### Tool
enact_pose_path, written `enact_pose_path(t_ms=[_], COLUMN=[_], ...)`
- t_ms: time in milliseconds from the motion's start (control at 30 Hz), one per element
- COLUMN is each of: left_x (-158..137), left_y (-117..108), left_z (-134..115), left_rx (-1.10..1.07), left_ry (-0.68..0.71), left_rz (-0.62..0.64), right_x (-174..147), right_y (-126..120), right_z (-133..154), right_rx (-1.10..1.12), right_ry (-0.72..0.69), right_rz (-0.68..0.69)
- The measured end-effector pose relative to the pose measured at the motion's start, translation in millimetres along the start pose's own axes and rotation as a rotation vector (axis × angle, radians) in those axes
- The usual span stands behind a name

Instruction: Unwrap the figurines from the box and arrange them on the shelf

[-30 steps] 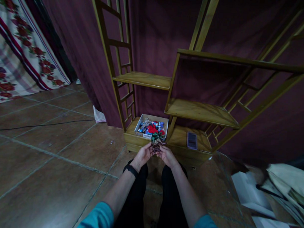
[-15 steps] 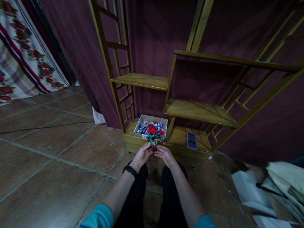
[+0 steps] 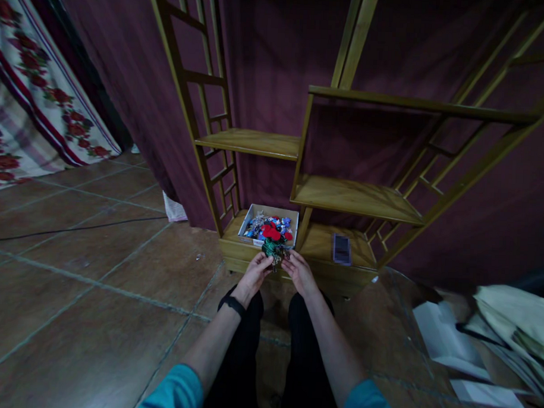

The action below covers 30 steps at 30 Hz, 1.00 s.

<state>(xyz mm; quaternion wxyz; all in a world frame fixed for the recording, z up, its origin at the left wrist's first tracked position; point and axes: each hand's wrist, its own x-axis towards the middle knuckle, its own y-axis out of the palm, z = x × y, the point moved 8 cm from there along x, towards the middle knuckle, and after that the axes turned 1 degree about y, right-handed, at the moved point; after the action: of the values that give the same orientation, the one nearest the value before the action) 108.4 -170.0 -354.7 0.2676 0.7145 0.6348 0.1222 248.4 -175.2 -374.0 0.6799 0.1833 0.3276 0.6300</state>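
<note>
Between my hands hangs a cluster of small trinkets (image 3: pixel 274 249), dark green with red tops and metallic bits that look like keyrings; its exact kind is too small to make out. My left hand (image 3: pixel 254 271) pinches the cluster from the left, thumb on top. On the other side my right hand (image 3: pixel 299 270) has its fingertips closed at the metallic ends. Just beyond sits a shallow white cardboard box (image 3: pixel 291 215), holding many small blue, silver, red and purple trinkets. The cluster covers part of the box's front edge.
The box stands on the low base of a wooden shelf unit (image 3: pixel 247 142). A dark flat rectangular object (image 3: pixel 342 249) lies on the base to the right. White boxes (image 3: pixel 446 338) and a pale bag (image 3: pixel 513 319) are on the floor at right. A black cable (image 3: pixel 75 228) crosses the tiles at left.
My right hand has lifted slightly and shifted right, its fingers now at the cluster's right side. My left hand still grips the cluster. The view has moved a little.
</note>
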Motion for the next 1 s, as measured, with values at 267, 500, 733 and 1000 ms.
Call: enact_pose_path(t_ms=[267, 500, 733, 1000], left_x=[-4, -9, -9, -3], left_y=[12, 18, 14, 9], left_z=[-1, 0, 7, 5], left_rx=[0.000, -0.099, -0.081, -0.089], left_ry=[0.015, -0.059, -0.100, -0.036], left_rz=[0.107, 0.173, 0.163, 0.096], right_x=[4, 8, 7, 2], right_y=[-6, -10, -10, -4], right_z=[-5, -4, -3, -11], right_rx=[0.079, 0.157, 0.196, 0.071], right_ry=[0.030, 0.011, 0.018, 0.118], right_rz=[-0.009, -0.040, -0.016, 0.027])
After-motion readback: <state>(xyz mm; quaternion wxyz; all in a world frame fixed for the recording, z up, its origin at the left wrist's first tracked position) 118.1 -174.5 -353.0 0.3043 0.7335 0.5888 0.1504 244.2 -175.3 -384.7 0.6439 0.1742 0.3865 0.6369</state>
